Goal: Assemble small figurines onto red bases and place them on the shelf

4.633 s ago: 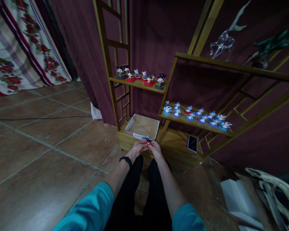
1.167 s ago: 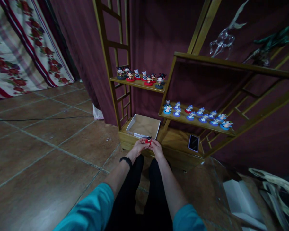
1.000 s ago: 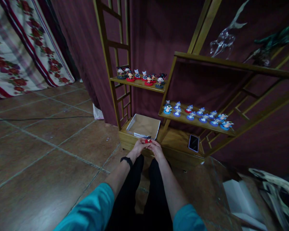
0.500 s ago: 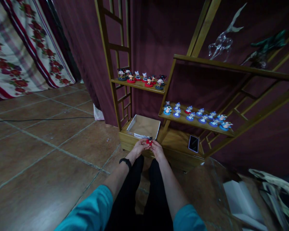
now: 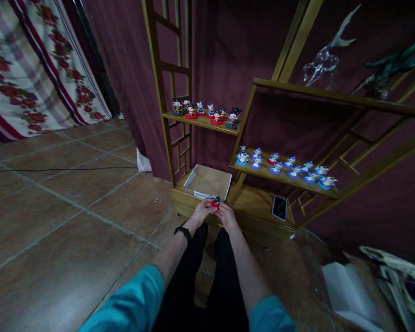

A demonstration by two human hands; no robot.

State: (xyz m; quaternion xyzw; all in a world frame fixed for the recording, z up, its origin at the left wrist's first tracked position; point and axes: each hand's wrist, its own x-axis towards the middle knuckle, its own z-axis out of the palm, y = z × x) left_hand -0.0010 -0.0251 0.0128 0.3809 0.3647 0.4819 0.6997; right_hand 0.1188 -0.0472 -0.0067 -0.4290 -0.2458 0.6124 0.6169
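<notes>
Between my two hands is a small figurine (image 5: 216, 202) with a black top and a red base. My left hand (image 5: 203, 210) pinches its left side, and my right hand (image 5: 227, 216) grips it from the right. Both hands are just in front of a shallow white cardboard box (image 5: 212, 179) with a bare brown inside. Several figurines on red and dark bases (image 5: 216, 117) stand on the upper left shelf (image 5: 204, 121). More figurines, mostly on blue and purple bases (image 5: 275, 168), line the lower right shelf (image 5: 280, 176) in two rows.
A phone (image 5: 279, 208) lies on the cabinet's bottom board. Above, a clear glass animal (image 5: 321, 67) and a dark green ornament (image 5: 389, 69) sit on the top shelf. A white box (image 5: 347, 288) is on the floor at right; a black cable (image 5: 65, 169) crosses the tiles at left.
The view has shifted slightly, so the shelf appears a little further right. Both hands still hold the figurine, which looks slightly turned and more upright.
</notes>
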